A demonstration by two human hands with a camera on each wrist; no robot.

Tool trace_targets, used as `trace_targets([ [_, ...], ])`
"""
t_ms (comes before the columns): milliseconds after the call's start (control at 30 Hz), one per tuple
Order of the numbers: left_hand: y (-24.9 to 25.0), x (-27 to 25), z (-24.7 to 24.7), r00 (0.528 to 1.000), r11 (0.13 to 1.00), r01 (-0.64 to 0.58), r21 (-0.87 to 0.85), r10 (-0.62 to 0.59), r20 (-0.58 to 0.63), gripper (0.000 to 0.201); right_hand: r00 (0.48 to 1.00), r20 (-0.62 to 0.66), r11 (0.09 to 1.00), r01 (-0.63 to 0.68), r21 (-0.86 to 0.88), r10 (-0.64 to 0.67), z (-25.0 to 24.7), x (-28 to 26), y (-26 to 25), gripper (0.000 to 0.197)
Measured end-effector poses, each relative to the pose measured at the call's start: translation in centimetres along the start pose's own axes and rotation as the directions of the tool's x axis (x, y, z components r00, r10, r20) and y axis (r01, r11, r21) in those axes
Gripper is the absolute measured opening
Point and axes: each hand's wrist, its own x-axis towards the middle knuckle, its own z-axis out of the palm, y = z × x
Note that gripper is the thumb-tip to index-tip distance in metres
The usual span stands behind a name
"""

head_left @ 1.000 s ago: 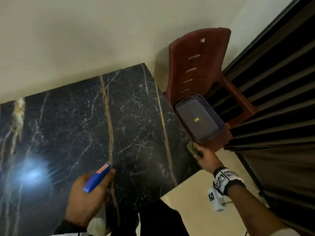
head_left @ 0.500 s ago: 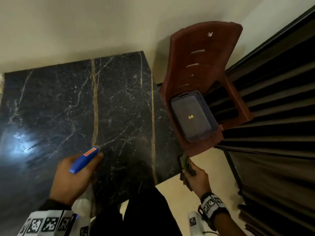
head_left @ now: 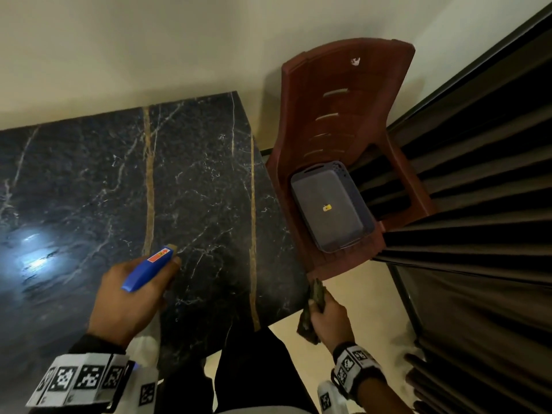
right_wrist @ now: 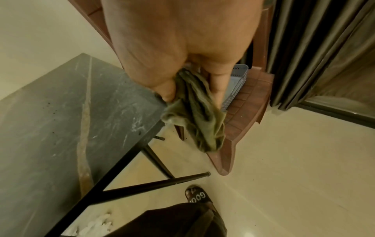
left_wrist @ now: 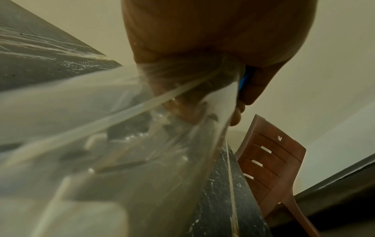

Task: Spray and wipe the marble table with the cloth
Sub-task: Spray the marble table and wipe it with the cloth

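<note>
The black marble table (head_left: 185, 186) with gold veins fills the left of the head view. My left hand (head_left: 134, 291) grips a spray bottle (head_left: 148, 268) with a blue head over the table's near part; its clear body (left_wrist: 121, 144) fills the left wrist view. My right hand (head_left: 327, 316) grips an olive-green cloth (head_left: 316, 294) just off the table's near right corner, above the floor. In the right wrist view the cloth (right_wrist: 196, 110) hangs bunched from the fingers beside the marble table (right_wrist: 61, 120) corner.
A brown plastic chair (head_left: 343, 115) stands to the right of the table, with a grey-blue basket (head_left: 331, 207) on its seat. Dark curtains (head_left: 478, 219) hang further right. Black table legs (right_wrist: 154, 184) and my sandalled foot (right_wrist: 198, 196) are on the cream floor.
My right hand has drawn back from the chair's front edge toward me with the cloth. The left hand with the spray bottle stays over the table. My head has turned a little.
</note>
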Motion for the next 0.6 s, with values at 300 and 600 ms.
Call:
trace_targets([
  [300,-1.1,-0.4,0.3,0.999,0.999,-0.011,-0.047,0.008,-0.046,0.037,0.997,0.08,0.988,-0.004,-0.156,0.017,-1.6,4.0,-6.5,0.034],
  [600,0.8,0.0,1.6,0.996,0.992,-0.022,-0.125,0.01,-0.091,0.041,0.996,0.088,0.952,0.04,-0.302,-0.014,-1.2,1.6,-6.1,0.033],
])
